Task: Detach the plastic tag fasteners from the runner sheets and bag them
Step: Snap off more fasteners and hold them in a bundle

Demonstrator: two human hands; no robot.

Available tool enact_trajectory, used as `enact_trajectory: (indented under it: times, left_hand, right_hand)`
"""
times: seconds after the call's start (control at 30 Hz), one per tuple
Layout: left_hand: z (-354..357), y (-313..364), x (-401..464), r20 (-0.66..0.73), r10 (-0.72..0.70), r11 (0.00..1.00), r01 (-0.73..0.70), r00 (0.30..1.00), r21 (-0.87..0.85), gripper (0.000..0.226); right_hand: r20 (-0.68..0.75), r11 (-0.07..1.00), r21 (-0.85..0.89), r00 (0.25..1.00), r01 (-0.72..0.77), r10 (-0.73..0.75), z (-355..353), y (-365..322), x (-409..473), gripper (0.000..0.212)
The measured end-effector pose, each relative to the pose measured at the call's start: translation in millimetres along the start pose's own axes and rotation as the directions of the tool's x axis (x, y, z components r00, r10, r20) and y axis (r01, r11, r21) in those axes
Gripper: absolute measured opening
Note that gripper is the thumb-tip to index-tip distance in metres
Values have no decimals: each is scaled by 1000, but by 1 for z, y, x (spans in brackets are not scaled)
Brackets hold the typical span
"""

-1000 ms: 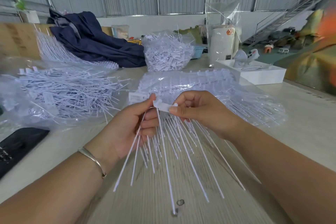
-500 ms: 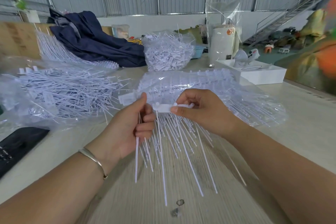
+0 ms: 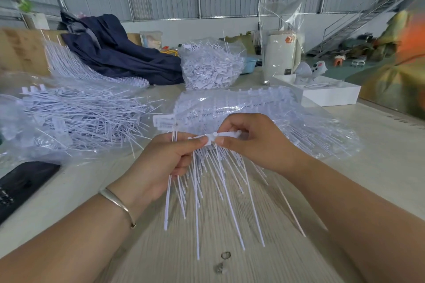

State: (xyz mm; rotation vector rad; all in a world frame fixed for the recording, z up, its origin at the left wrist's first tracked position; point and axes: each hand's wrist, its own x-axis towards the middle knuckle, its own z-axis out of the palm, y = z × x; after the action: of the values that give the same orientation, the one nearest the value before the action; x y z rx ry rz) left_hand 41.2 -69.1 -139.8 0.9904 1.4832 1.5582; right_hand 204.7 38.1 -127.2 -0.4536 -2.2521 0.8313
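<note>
Right now, from the camera on my head, I see my left hand and my right hand meeting above the pale wood-grain table, both pinching the same runner sheet. It is a thin white plastic bar held about level, my left thumb pressing one end and my right thumb and fingers curled round the other. From it hang the tag fasteners, long white needle-thin strands fanning down toward me, some with small nubs along them. My left fingers also grip a few loose strands that drop straight down.

Just behind my hands lies a clear bag of runner sheets. To the left, a second clear bag holds a jumble of loose white fasteners. A silver bangle circles my left wrist.
</note>
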Motion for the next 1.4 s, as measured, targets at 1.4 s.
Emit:
enact_trajectory:
  times: [1.4]
  left_hand:
    - [1, 5, -2, 153, -86, 981, 111, 984, -161, 28]
  right_hand:
    - [-20, 997, 72, 999, -38, 39, 1, 2, 3, 13]
